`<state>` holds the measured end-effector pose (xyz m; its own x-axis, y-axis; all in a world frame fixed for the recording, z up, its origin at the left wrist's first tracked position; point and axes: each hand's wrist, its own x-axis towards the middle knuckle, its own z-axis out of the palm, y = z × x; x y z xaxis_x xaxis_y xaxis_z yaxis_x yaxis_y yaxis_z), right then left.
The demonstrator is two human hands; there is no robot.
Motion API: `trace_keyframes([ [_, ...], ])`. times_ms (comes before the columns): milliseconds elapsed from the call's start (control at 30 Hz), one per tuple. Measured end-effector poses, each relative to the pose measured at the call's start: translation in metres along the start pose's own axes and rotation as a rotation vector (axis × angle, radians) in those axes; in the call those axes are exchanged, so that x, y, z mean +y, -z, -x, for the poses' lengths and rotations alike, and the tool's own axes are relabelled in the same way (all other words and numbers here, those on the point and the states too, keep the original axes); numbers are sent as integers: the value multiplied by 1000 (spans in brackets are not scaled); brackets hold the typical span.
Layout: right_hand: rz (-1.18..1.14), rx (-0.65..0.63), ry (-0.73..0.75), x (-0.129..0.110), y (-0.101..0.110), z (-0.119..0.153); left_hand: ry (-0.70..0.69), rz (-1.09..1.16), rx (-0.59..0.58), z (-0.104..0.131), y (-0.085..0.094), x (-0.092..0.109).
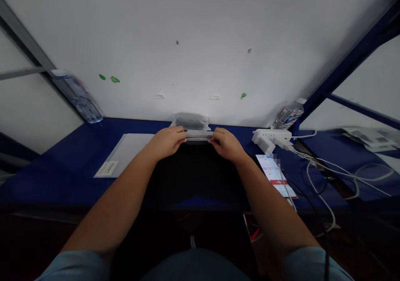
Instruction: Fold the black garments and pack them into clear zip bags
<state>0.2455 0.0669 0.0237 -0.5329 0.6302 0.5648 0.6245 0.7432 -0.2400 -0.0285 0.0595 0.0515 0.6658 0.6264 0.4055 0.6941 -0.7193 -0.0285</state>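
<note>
Both hands are stretched out in front of me over the dark blue desk. Between them is a thin whitish-grey stack of sheets (198, 136), seen edge-on; whether it is paper or plastic film I cannot tell. My left hand (168, 141) grips its left end, with fingers closed on it. At the right end, my right hand (227, 143) pinches it between thumb and fingers. Just behind stands a greyish, see-through plastic bag (191, 121) against the wall. Below the stack the desk lies in deep shadow.
White sheets with a label (125, 156) lie at left. A large bottle (78, 95) leans in the left corner. To the right are a power strip (271, 136) with plugs and cables, a lit phone (275, 174) and a smaller bottle (289, 114). A white wall (200, 43) closes the back.
</note>
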Motion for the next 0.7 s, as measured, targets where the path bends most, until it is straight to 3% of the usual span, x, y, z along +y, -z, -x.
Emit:
trace_keyframes([
  [433, -78, 41, -24, 6, 2, 2, 52, 64, 37, 15, 9, -13],
  [567, -128, 69, 6, 4, 1, 1, 85, 142, 71, 13, -9, -18],
  [700, -170, 55, 48, 2, -1, 2, 115, 264, -1, 9, -34, -25],
])
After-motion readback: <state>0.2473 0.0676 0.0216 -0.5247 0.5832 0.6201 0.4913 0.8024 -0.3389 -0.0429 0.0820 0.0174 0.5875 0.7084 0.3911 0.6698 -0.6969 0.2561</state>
